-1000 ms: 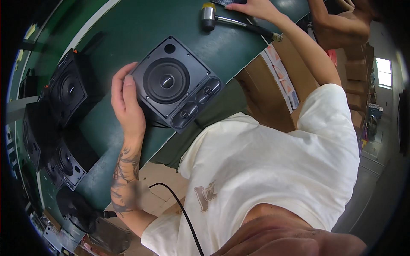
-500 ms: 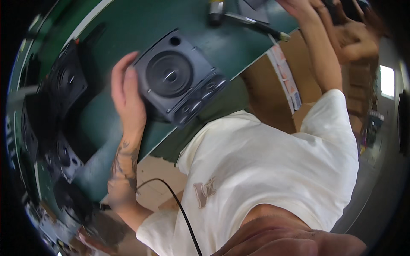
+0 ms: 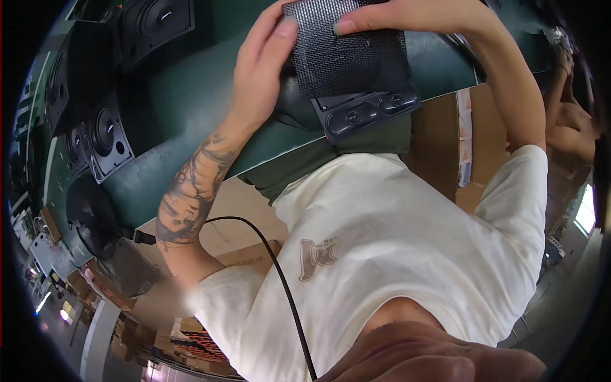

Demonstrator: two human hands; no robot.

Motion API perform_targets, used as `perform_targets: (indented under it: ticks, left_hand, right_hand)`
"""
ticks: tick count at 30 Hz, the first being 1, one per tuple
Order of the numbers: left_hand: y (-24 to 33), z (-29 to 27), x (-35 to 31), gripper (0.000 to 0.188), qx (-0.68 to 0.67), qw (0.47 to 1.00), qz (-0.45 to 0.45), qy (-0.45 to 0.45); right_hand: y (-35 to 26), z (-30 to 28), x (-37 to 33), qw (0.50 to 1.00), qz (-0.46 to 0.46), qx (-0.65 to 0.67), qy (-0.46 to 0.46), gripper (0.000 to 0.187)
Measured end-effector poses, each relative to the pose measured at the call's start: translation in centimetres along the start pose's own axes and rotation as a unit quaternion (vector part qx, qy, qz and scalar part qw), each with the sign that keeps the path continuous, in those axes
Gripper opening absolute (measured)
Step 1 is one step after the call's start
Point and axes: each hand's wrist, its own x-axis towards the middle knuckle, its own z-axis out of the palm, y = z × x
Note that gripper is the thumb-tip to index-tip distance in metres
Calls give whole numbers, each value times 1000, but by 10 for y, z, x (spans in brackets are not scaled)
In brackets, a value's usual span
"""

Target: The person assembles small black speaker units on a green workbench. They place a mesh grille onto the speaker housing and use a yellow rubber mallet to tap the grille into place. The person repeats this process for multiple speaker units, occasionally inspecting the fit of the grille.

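Speakers on the tabletop, leftward of the left fingers, curved at the left edge of the black mesh grille, tightness not discernible. Between both sets of fingers: grille, presumably light, thin, fairly stiff, prone to denting mid-face, best held by opposite edges, overlying a loudspeaker. Right fingers: thumb flat on the mesh, others mostly hidden, closure impossible to tell.

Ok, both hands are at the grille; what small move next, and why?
I'd probably nudge the mesh grille square to the twin-driver panel: the right hand has its thumb on the mesh, the left hand is at its left edge, and a strip of front face shows between grille and panel. Seating can't be judged from here.
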Motion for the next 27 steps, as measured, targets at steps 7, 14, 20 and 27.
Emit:
perform_targets:
  ticks: [7,14,20,27]
  left_hand:
    - [-8,0,-1,46,-12,998,55,-20]
    - [-5,-1,-3,45,95,992,76,37]
    - [-12,-1,3,48,-8,999,54,1]
    - [-5,2,1,45,35,997,74,-1]
  right_hand:
    - [5,22,-18,957,-137,-234,104,83]
    - [9,35,-32,910,-225,-337,85,89]
    - [21,25,-30,869,-323,-367,77,77]
    - [32,24,-16,831,-358,-419,71,72]
